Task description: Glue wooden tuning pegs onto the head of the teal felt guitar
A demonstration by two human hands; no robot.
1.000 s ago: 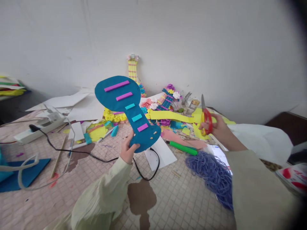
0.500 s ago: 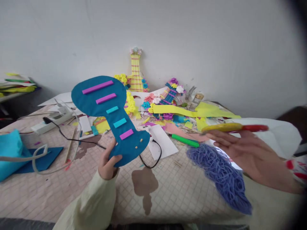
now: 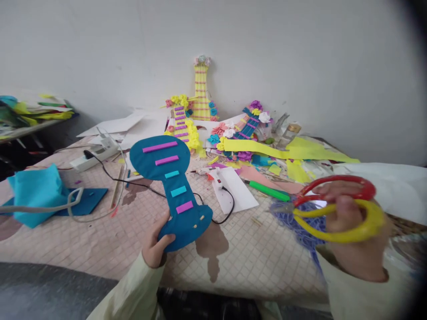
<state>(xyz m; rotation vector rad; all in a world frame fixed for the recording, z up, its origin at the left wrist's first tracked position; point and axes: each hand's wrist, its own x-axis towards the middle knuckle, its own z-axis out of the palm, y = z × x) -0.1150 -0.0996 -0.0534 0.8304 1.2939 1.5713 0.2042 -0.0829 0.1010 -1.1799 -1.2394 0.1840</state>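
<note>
My left hand (image 3: 155,246) grips the lower end of a teal foam guitar-shaped cutout (image 3: 170,189) with purple and turquoise strips across it, held up over the table. Close to the camera at the right, my right hand (image 3: 353,240) is closed on a pair of scissors (image 3: 336,208) with one red and one yellow handle loop; fingers pass through the loops. The blades point left toward a heap of blue-violet cord (image 3: 302,222) lying on the table.
The patterned tablecloth (image 3: 253,262) has a brown stain. A glue gun (image 3: 218,178) on white paper, a green marker (image 3: 268,190), yellow foam sheets (image 3: 287,153), decorated foam guitars (image 3: 200,91), a power strip (image 3: 95,155), turquoise foam (image 3: 35,191) and white sheets surround the work area.
The view has dropped lower and shifted. My left hand lowered the teal cutout toward the table. My right hand turned the scissors and drew them close, fingers now through the loops.
</note>
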